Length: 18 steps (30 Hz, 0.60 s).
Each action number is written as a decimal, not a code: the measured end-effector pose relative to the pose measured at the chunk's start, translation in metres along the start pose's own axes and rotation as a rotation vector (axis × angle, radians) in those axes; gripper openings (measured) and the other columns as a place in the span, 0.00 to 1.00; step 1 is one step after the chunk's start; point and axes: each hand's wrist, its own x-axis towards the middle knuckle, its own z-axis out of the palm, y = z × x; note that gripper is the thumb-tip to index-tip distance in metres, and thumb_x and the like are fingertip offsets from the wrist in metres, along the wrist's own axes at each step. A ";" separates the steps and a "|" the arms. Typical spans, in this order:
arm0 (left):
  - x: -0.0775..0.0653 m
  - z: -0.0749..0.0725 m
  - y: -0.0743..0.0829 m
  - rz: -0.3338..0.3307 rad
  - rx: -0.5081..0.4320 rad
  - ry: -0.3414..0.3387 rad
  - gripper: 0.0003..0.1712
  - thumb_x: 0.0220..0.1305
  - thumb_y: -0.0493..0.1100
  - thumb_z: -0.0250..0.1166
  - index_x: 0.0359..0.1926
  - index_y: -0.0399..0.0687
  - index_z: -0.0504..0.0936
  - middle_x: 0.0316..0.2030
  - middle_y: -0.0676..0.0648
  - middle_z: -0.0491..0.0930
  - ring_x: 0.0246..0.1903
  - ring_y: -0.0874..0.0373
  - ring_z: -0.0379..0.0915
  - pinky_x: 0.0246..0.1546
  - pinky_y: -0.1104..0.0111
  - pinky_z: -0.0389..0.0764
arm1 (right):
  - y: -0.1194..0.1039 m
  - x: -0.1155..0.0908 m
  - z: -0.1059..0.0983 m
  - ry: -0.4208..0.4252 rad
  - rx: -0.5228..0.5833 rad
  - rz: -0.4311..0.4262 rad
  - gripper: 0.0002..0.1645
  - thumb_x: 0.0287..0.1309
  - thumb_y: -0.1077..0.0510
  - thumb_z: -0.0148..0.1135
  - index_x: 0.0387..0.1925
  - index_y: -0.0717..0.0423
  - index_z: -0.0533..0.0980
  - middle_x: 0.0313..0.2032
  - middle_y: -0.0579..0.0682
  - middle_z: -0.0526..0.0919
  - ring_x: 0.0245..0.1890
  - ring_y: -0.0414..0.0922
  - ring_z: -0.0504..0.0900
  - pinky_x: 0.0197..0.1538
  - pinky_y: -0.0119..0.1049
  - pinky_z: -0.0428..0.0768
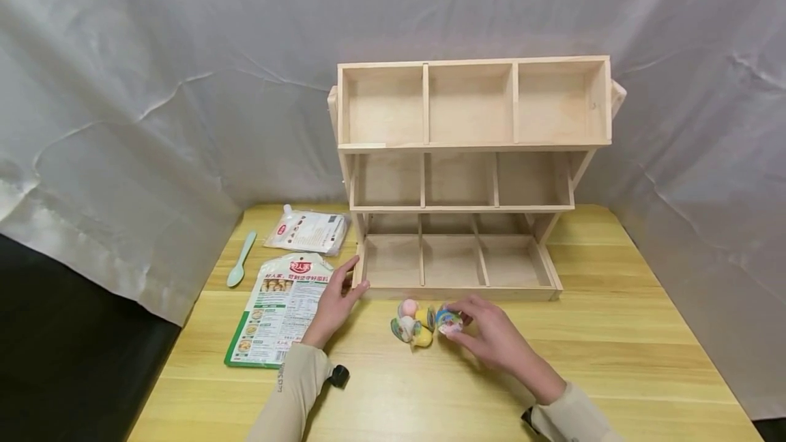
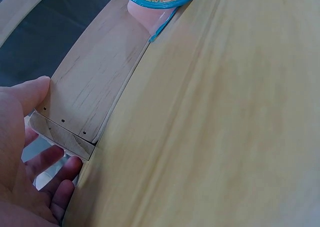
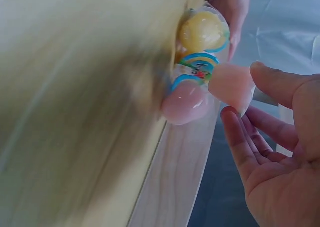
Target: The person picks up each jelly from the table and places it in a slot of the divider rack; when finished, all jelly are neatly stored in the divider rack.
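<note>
My right hand (image 1: 488, 333) pinches a pink jelly cup (image 3: 230, 87) between thumb and fingertips, just right of a small cluster of jelly cups. In the head view its printed lid (image 1: 449, 320) faces up. The cluster on the table includes a pink cup (image 1: 409, 307), a yellow cup (image 1: 422, 337) and a whitish one (image 1: 405, 327). My left hand (image 1: 334, 305) rests at the lower left front corner of a three-tier wooden rack (image 1: 454, 293). Its thumb touches the front board (image 2: 95, 82), while the other fingers lie loosely bent by the side.
Left of the rack lie a white spouted pouch (image 1: 310, 229), a pale green spoon (image 1: 242, 259) and a large green-and-white printed packet (image 1: 276, 316). The rack's tiers are split into compartments. Grey curtain (image 1: 184, 87) hangs behind and beside the wooden table (image 1: 614, 360).
</note>
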 end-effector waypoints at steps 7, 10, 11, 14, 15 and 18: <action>0.000 0.000 0.001 0.004 0.000 0.002 0.38 0.72 0.54 0.67 0.78 0.64 0.65 0.72 0.44 0.69 0.59 0.47 0.77 0.60 0.56 0.77 | -0.008 0.014 -0.004 0.019 0.019 0.021 0.28 0.56 0.53 0.78 0.57 0.57 0.82 0.44 0.44 0.83 0.40 0.39 0.83 0.50 0.46 0.86; 0.000 0.000 0.000 0.009 -0.001 0.001 0.38 0.72 0.54 0.67 0.78 0.63 0.64 0.71 0.44 0.69 0.59 0.47 0.77 0.60 0.56 0.76 | -0.011 0.020 -0.004 0.029 0.031 0.021 0.27 0.56 0.54 0.78 0.57 0.56 0.82 0.44 0.44 0.82 0.40 0.39 0.82 0.46 0.43 0.87; 0.000 0.000 0.000 0.007 -0.001 0.001 0.38 0.72 0.54 0.67 0.78 0.63 0.64 0.71 0.43 0.69 0.58 0.47 0.77 0.60 0.56 0.76 | -0.012 0.023 -0.005 0.031 0.034 0.018 0.26 0.56 0.54 0.78 0.56 0.55 0.82 0.45 0.44 0.83 0.41 0.39 0.83 0.45 0.43 0.87; 0.000 0.000 0.000 0.005 0.002 0.003 0.38 0.72 0.54 0.67 0.78 0.64 0.64 0.71 0.44 0.69 0.58 0.48 0.77 0.59 0.56 0.76 | -0.015 0.030 -0.005 0.035 0.034 0.002 0.26 0.58 0.54 0.77 0.57 0.56 0.82 0.47 0.45 0.83 0.42 0.40 0.83 0.46 0.44 0.86; 0.000 0.000 0.000 0.002 0.001 0.004 0.38 0.72 0.55 0.67 0.78 0.64 0.64 0.71 0.44 0.69 0.58 0.48 0.77 0.60 0.56 0.76 | -0.017 0.033 -0.005 0.035 0.031 -0.001 0.26 0.58 0.54 0.77 0.57 0.56 0.82 0.46 0.45 0.83 0.42 0.40 0.83 0.47 0.44 0.86; 0.000 0.000 -0.001 -0.002 0.002 0.003 0.38 0.71 0.56 0.67 0.78 0.66 0.64 0.71 0.45 0.69 0.58 0.48 0.77 0.60 0.55 0.75 | -0.021 0.041 -0.005 0.037 0.029 -0.019 0.26 0.58 0.54 0.77 0.57 0.56 0.82 0.46 0.46 0.84 0.42 0.41 0.83 0.46 0.43 0.85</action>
